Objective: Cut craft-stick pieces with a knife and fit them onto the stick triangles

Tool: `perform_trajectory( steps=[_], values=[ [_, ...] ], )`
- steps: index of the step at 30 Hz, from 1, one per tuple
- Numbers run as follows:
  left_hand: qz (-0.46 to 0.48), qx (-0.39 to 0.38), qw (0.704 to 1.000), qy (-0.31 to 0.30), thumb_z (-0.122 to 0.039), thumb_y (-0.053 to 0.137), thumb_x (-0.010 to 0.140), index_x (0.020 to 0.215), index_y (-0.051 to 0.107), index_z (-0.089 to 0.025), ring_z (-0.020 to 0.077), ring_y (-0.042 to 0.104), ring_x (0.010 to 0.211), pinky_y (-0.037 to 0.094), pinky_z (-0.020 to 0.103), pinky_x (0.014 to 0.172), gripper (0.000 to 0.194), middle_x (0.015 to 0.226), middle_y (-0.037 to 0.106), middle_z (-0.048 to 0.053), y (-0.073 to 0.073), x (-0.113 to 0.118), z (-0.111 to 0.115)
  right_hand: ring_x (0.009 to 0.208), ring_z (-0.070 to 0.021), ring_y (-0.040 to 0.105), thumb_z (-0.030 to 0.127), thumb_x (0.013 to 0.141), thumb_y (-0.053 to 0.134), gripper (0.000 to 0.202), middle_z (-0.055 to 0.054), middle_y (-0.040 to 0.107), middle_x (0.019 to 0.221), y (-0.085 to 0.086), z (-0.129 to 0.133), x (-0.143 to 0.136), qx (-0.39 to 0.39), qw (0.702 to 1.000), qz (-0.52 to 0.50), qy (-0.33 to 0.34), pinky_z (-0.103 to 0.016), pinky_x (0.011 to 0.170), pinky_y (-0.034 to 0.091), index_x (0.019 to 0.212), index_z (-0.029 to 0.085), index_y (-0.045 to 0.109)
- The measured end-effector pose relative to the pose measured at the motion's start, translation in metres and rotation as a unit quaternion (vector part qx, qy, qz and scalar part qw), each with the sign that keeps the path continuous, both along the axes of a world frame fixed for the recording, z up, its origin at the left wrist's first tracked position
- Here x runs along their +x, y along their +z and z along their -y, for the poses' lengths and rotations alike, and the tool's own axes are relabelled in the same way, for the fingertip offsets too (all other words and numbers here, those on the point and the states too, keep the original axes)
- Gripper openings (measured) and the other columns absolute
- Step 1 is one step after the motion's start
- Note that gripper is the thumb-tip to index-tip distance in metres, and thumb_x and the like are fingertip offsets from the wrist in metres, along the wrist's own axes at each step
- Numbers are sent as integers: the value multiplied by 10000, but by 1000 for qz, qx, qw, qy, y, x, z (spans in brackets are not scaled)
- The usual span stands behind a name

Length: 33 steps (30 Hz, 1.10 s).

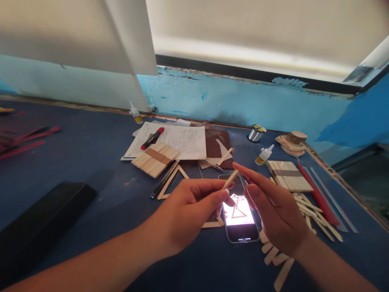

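The left hand (194, 207) pinches a wooden stick (231, 179), likely light, stiff, breakable; best held mid-length; right hand (275, 207) half-curled, its hold unclear.

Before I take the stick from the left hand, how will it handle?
The stick looks thin and wooden, so probably light. It juts straight from the left hand without sagging, suggesting stiffness. Its flat face makes rolling unlikely.

Dim tabletop (121, 202); phone screen (241, 221) glares (nearly washed out); far-left red strips (50, 132) blur.
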<state>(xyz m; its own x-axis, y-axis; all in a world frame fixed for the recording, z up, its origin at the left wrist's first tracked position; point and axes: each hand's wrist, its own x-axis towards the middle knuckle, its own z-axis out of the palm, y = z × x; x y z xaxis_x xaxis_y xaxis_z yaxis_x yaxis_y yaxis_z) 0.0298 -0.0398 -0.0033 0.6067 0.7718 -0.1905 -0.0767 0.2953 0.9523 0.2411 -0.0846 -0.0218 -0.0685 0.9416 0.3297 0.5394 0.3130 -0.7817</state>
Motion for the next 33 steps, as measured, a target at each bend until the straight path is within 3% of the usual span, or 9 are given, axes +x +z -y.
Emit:
perform_trajectory(
  steps=[7, 18, 33],
  values=[
    [-7, 34, 999, 7, -297, 634, 966, 853, 751, -168, 83, 406, 634, 325, 225, 594, 206, 718, 574, -21, 1, 1, -2, 1072, -150, 720, 238, 1025, 550, 384, 11, 747, 1247, -3, -2, 0, 44, 994, 91, 44, -256, 903, 572, 1399, 315, 597],
    [-6, 53, 998, 21, -254, 619, 964, 831, 745, -155, 94, 443, 657, 350, 224, 609, 208, 703, 565, -19, 1, 2, 0, 1022, -139, 721, 216, 1025, 549, 402, 7, 755, 1191, -5, -3, -1, 56, 991, 105, 56, -243, 847, 568, 1417, 297, 585],
    [33, 77, 996, 37, -192, 597, 993, 726, 699, -180, 80, 405, 636, 353, 188, 604, 286, 647, 508, -55, 5, 4, 2, 1054, -178, 731, 231, 1024, 550, 400, -27, 752, 1245, -2, 0, -6, 72, 989, 128, 15, -299, 878, 581, 1418, 288, 599]
  ],
)
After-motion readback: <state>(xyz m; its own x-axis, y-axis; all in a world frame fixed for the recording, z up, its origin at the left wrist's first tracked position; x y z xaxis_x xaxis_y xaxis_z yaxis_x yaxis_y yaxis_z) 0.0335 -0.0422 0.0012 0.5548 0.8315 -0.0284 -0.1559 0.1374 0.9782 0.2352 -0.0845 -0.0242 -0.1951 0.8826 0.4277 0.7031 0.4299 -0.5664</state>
